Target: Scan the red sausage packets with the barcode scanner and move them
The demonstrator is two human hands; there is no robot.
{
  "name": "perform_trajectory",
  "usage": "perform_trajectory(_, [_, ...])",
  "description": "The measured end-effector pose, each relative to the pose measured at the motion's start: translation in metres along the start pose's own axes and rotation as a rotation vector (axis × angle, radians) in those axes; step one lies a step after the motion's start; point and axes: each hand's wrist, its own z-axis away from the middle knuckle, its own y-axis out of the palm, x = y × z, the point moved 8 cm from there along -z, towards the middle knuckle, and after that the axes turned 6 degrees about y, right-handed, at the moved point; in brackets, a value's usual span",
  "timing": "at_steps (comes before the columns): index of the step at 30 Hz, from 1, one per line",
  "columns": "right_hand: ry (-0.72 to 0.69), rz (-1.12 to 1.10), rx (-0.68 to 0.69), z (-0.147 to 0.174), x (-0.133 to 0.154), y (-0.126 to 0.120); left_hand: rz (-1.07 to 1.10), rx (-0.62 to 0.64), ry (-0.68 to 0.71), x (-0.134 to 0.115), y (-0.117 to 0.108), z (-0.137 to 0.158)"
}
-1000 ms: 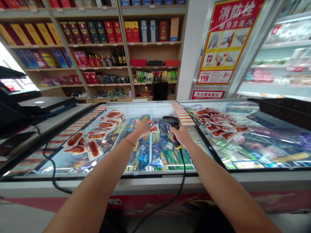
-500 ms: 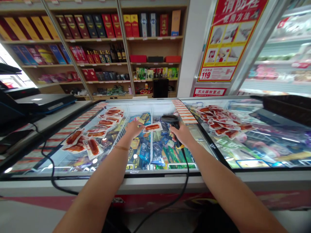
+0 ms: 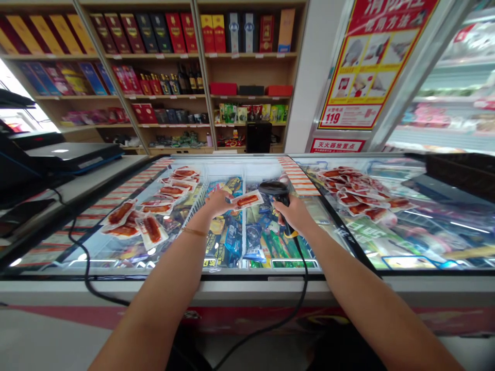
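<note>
In the head view, your left hand (image 3: 218, 203) pinches one end of a clear sausage packet (image 3: 248, 200) between thumb and fingers, above the glass-topped freezer (image 3: 247, 285). Your right hand (image 3: 296, 214) is wrapped around the handle of a black barcode scanner (image 3: 275, 189), its head just beside the packet's free end.

On the wall to the right, a red-and-yellow poster (image 3: 375, 72) reads "使用方法" and "119", its top line cut by the frame edge; the smaller red sign (image 3: 338, 146) below reads "灭火器放置点". White characters on a green pack (image 3: 367, 234) under the glass are too unclear to read, as are most labels on the boxes (image 3: 143, 33) on the far shelves.

More sausage packets (image 3: 150, 230) lie on the glass to your left, and a heaped pile of packets (image 3: 359, 193) sits to your right, near a dark tray (image 3: 460, 172). An orange-and-white striped strip (image 3: 298, 178) runs beyond the scanner. The black cable (image 3: 303, 288) drops from the scanner's handle across the freezer's front edge, while your forearms and the scanner block part of the bagged goods (image 3: 234, 234) beneath the glass.
</note>
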Motion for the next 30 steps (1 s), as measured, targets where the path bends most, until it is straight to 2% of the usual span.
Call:
perform_trajectory(7, [-0.012,0.019,0.011,0.003,0.003,0.002,0.188,0.030,0.015,-0.009,0.011,-0.003])
perform_trajectory(12, [-0.018,0.035,0.014,0.003,0.003,0.002,0.065,0.031,0.013,-0.011,0.009,-0.004])
perform_trajectory(17, [-0.015,0.038,0.010,0.004,0.004,0.001,0.052,0.186,0.094,-0.030,0.016,0.004])
perform_trajectory(21, [-0.023,0.063,0.007,0.006,0.006,0.001,-0.047,0.205,0.056,-0.035,0.022,0.006])
perform_trajectory(24, [-0.026,0.065,0.003,0.007,0.007,0.001,-0.014,0.252,0.032,-0.034,0.029,0.006])
perform_trajectory(30, [-0.032,0.062,0.015,0.006,0.007,0.003,0.107,0.160,0.043,-0.033,0.020,0.005])
